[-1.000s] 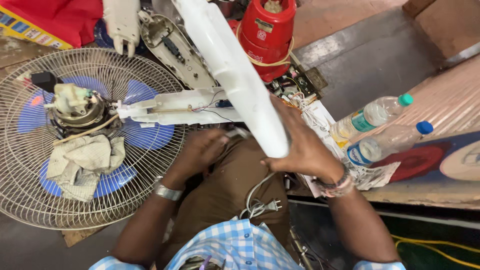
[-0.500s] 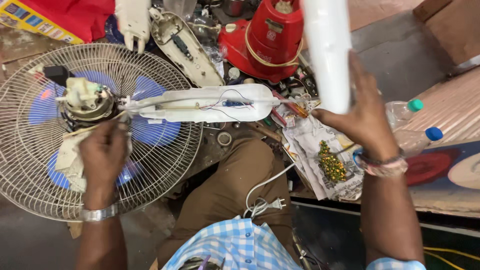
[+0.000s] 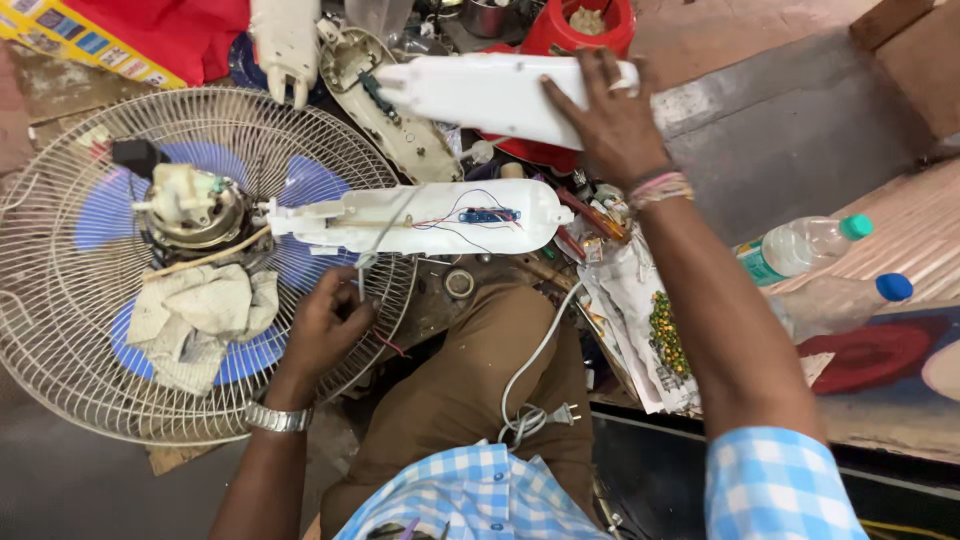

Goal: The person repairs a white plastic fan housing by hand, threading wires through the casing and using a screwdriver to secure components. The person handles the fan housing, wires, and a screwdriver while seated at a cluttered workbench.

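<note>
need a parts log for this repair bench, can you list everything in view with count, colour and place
fan guard: 1, white wire, left, lying flat
fan blades: blue, under the guard
fan motor: 1, cream, on the guard's middle
rag: 1, off-white, on the guard below the motor
open fan neck: 1, white, wires and a small blue board inside, centre
cover shell: 1, white, top centre, held up
red appliance: 1, red, top, behind the shell
plastic bottles: 2, clear, green cap and blue cap, right
power cord with plug: 1, white, across the lap
tape roll: 1, below the neck
left hand: on a wire at the guard's rim, wristwatch
right hand: grips the cover shell
</note>
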Tool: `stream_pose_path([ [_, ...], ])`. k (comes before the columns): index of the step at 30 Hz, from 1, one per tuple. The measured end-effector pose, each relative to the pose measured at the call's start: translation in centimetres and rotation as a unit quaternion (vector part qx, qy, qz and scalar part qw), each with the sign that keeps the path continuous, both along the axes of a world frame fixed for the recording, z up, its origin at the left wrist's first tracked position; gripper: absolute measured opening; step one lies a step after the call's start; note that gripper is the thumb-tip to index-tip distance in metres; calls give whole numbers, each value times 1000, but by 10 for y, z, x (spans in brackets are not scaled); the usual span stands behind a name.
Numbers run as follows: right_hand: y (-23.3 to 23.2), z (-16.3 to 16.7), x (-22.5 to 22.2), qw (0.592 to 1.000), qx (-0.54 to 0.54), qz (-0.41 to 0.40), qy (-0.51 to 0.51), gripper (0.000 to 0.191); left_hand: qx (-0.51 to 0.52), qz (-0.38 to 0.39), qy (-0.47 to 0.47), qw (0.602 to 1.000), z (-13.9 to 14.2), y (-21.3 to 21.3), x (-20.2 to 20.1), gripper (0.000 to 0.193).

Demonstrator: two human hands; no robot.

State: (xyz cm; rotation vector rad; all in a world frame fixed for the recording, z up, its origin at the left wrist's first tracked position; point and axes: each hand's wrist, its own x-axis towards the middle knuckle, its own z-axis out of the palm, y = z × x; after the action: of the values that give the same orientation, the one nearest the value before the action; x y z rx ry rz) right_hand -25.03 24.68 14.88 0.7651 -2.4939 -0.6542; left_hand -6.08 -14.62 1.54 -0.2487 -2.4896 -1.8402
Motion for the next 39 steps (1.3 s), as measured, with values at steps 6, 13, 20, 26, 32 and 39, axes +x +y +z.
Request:
stream_pose_path([
  [6,-27,-31,-19,997,0,47,-53,85,200,105,-32,974,-12,1,-2,19],
  [13,-41,-51,-23,994,13,88,-69,77,245,186,87,947,3,1,-4,42],
  [20,-26,-57,3,969,-224,66,-84,64,96,21,84,992,31,21,-1,34],
  [26,-58,-96,116,825,-565,19,-8,43,-260,-16,287,922,60,61,-29,22],
  [32,-95,-154,179,705,-707,-19,-40,26,-431,-67,289,852,76,108,-33,3],
  [39,-87,-167,170,496,-854,-55,-146,25,-240,-39,171,955,52,124,-42,19],
])
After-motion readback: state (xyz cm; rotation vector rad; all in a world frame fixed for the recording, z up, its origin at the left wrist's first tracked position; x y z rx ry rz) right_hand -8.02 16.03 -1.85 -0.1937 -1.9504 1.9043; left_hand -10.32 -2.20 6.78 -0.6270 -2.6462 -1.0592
